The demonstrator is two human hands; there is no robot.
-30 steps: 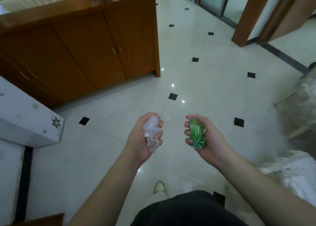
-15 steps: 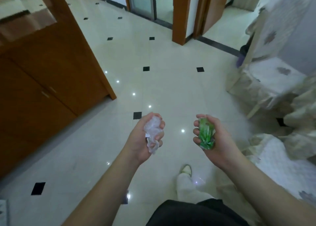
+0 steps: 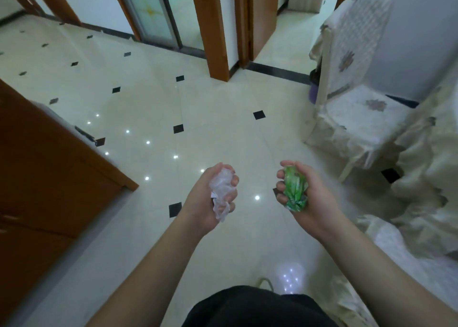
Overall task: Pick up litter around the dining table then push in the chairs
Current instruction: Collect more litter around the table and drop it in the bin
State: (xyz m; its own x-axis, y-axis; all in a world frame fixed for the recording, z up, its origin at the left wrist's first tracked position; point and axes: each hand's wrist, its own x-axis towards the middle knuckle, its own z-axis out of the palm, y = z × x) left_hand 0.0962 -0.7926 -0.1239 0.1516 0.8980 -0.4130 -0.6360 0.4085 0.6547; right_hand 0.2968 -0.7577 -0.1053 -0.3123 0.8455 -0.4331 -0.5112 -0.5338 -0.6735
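left hand [image 3: 210, 198] grip holds crumpled clear plastic [image 3: 221, 193], tail dangling below the fingers. right hand [image 3: 303, 195] grip holds green wrapper [image 3: 295, 189]. both full: more litter risks a drop. covered chair [image 3: 357, 118] beyond right hand, unpushed.

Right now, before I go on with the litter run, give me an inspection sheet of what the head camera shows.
Surface: glossy cream tiled floor with small black diamond insets; ceiling lights reflect in it.
Job's things: crumpled clear plastic wrapper and crumpled green wrapper, both in hand; covered chair at right, standing on the floor.
Clutter: no loose litter seen on the floor in view.
Hands: left hand grips the clear wrapper; right hand grips the green one.
Cables: nothing seen.
Surroundings: wooden cabinet at left; wooden door frames and a glass door ahead; cream draped fabric at right.
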